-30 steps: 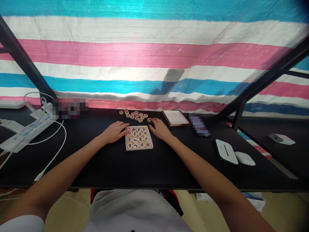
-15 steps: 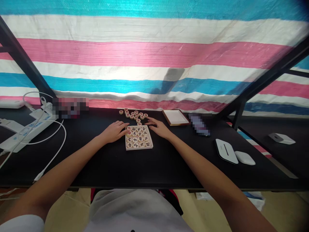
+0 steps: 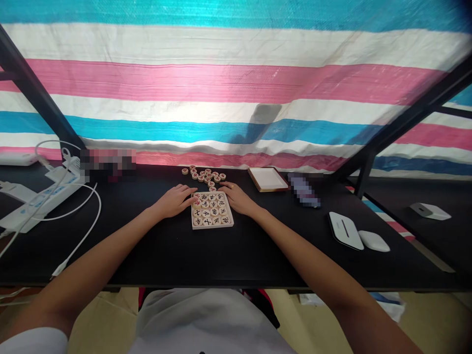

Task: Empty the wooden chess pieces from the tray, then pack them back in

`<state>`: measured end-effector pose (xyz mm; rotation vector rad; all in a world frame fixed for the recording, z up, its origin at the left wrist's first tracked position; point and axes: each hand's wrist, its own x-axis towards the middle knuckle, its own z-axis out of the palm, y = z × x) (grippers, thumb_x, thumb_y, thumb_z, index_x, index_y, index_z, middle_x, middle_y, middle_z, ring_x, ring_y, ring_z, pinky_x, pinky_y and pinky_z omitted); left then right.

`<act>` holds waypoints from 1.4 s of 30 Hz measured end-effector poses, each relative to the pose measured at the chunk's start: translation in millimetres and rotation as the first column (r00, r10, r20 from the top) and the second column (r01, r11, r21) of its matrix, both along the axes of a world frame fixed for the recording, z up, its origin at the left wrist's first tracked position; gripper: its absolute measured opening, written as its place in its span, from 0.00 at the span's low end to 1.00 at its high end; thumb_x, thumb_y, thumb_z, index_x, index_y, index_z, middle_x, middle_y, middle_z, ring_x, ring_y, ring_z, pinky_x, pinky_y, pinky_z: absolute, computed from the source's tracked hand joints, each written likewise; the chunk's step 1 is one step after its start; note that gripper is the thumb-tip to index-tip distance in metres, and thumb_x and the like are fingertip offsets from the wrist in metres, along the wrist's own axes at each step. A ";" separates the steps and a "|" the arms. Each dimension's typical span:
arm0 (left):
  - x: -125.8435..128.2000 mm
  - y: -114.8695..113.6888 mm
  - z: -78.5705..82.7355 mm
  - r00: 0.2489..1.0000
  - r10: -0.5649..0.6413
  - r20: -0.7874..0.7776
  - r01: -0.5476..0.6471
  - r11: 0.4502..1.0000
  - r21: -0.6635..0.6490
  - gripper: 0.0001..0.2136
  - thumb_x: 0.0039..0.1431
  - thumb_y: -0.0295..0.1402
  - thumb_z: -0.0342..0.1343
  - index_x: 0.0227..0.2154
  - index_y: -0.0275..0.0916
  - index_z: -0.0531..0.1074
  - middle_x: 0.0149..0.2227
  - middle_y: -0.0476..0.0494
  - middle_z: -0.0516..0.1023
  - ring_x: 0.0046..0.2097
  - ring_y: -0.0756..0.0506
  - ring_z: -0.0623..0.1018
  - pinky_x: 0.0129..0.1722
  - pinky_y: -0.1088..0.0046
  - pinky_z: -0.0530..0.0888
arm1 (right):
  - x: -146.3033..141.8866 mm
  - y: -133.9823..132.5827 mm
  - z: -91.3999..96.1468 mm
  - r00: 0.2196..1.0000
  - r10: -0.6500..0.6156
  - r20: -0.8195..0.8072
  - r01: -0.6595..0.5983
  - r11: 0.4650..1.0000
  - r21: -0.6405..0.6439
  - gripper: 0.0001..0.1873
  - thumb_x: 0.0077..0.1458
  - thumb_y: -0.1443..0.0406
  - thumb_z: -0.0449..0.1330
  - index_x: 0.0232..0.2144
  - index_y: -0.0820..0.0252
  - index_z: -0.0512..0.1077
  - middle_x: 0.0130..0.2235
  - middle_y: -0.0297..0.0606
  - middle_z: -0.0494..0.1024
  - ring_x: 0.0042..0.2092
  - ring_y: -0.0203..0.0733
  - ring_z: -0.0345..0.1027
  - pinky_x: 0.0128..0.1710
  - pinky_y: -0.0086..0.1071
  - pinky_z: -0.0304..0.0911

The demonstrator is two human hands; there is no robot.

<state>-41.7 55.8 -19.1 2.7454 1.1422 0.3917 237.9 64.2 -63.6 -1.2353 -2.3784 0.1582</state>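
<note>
A shallow white box [image 3: 213,226] lies in the middle of the black table, filled with rows of round Chinese chess pieces [image 3: 214,212], mostly marked in black with a couple in red at its upper left. My left hand [image 3: 175,201] rests at the box's left side, fingers stretched, the tips by the red-marked pieces. On the far right corner of the box, my right hand [image 3: 237,197] reaches with extended fingers toward a loose chess piece [image 3: 212,189] just behind the box; whether it touches the piece I cannot tell. Several more loose pieces [image 3: 201,178] lie scattered beyond.
An upturned box lid [image 3: 268,179] lies right of the pieces, beside a blurred phone-like object [image 3: 304,190]. Further right are a white flat device [image 3: 345,230] and a white rounded case [image 3: 374,241]. A power strip [image 3: 44,201] with white cables occupies the left. Striped sheeting [image 3: 206,83] hangs behind.
My right hand has shifted slightly left and toward me, its fingertips now closer to the loose piece behind the box. My left hand and the box stay put.
</note>
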 end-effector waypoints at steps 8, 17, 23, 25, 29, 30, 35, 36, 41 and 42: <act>-2.0 6.4 -1.6 0.994 0.044 0.095 -0.033 0.993 -0.114 0.26 0.66 0.48 0.35 0.56 0.37 0.64 0.48 0.40 0.73 0.50 0.42 0.69 0.51 0.64 0.65 | 2.4 1.9 -1.5 0.996 0.068 0.050 -0.066 0.997 -0.038 0.26 0.63 0.67 0.44 0.63 0.50 0.54 0.62 0.42 0.61 0.63 0.50 0.51 0.59 0.51 0.52; 6.2 21.5 -1.9 0.996 -0.004 0.089 0.023 0.976 -0.216 0.26 0.67 0.46 0.25 0.61 0.50 0.58 0.60 0.44 0.61 0.60 0.41 0.60 0.59 0.58 0.56 | 1.8 -0.1 -3.0 0.999 0.043 0.005 -0.044 0.998 0.038 0.20 0.60 0.69 0.46 0.52 0.61 0.68 0.54 0.48 0.70 0.57 0.49 0.61 0.57 0.47 0.57; 9.3 18.7 3.2 0.998 0.014 -0.055 -0.028 0.962 -0.271 0.24 0.66 0.49 0.24 0.61 0.61 0.53 0.67 0.52 0.47 0.66 0.37 0.47 0.60 0.44 0.48 | 3.2 0.7 -2.0 0.998 0.061 0.010 -0.062 0.996 0.061 0.20 0.58 0.71 0.46 0.50 0.61 0.69 0.53 0.47 0.71 0.56 0.48 0.61 0.57 0.46 0.58; 9.7 18.6 4.3 0.997 0.022 -0.079 -0.042 0.961 -0.274 0.25 0.66 0.49 0.24 0.61 0.61 0.53 0.67 0.51 0.48 0.66 0.37 0.48 0.60 0.45 0.48 | 3.8 1.7 -2.5 0.998 0.064 0.018 -0.065 0.996 0.057 0.20 0.58 0.71 0.47 0.50 0.61 0.69 0.52 0.47 0.71 0.56 0.47 0.61 0.57 0.46 0.58; 9.3 21.4 2.3 0.998 0.038 -0.055 -0.050 0.970 -0.236 0.26 0.66 0.48 0.25 0.59 0.55 0.58 0.65 0.48 0.54 0.65 0.38 0.52 0.60 0.47 0.51 | 4.1 1.8 -1.3 0.997 0.067 0.025 -0.068 0.997 0.042 0.20 0.57 0.71 0.47 0.50 0.60 0.69 0.53 0.47 0.70 0.57 0.47 0.61 0.57 0.46 0.57; 9.0 22.2 1.0 0.998 0.043 -0.037 -0.050 0.976 -0.213 0.26 0.66 0.47 0.25 0.59 0.53 0.60 0.64 0.46 0.56 0.64 0.38 0.54 0.60 0.48 0.52 | 3.8 0.8 0.2 0.998 0.065 0.025 -0.066 0.997 0.034 0.20 0.57 0.71 0.47 0.50 0.61 0.68 0.53 0.47 0.70 0.57 0.48 0.60 0.57 0.46 0.57; 6.7 22.8 -3.6 0.997 -0.020 0.075 0.024 0.999 -0.044 0.25 0.67 0.45 0.31 0.51 0.40 0.69 0.53 0.40 0.68 0.57 0.42 0.64 0.58 0.60 0.60 | 1.7 -10.3 13.8 0.998 0.060 -0.035 -0.060 0.998 0.012 0.23 0.56 0.73 0.47 0.53 0.59 0.64 0.52 0.46 0.69 0.53 0.46 0.63 0.54 0.44 0.60; 5.7 22.1 -3.6 0.995 -0.029 0.093 0.030 0.999 -0.012 0.24 0.67 0.44 0.32 0.49 0.39 0.70 0.51 0.40 0.70 0.55 0.42 0.65 0.57 0.62 0.61 | 1.4 -12.4 16.2 0.996 0.075 -0.048 -0.075 0.997 0.017 0.22 0.56 0.74 0.47 0.52 0.58 0.64 0.51 0.45 0.70 0.52 0.45 0.63 0.53 0.43 0.60; -3.2 17.1 -1.1 0.996 0.004 0.090 -0.008 0.999 0.037 0.22 0.67 0.45 0.34 0.41 0.38 0.71 0.45 0.41 0.74 0.50 0.42 0.69 0.52 0.63 0.66 | 1.3 -15.6 19.4 0.984 0.175 -0.020 -0.174 0.983 0.049 0.18 0.55 0.75 0.47 0.45 0.58 0.67 0.48 0.43 0.71 0.49 0.44 0.63 0.50 0.39 0.61; -5.1 16.4 -0.6 0.997 0.010 0.072 -0.012 0.999 0.029 0.22 0.67 0.45 0.35 0.41 0.39 0.71 0.45 0.41 0.74 0.49 0.42 0.70 0.51 0.63 0.67 | 1.4 -15.2 19.0 0.983 0.182 -0.014 -0.181 0.982 0.054 0.17 0.56 0.75 0.47 0.44 0.58 0.68 0.47 0.43 0.71 0.49 0.44 0.64 0.49 0.38 0.62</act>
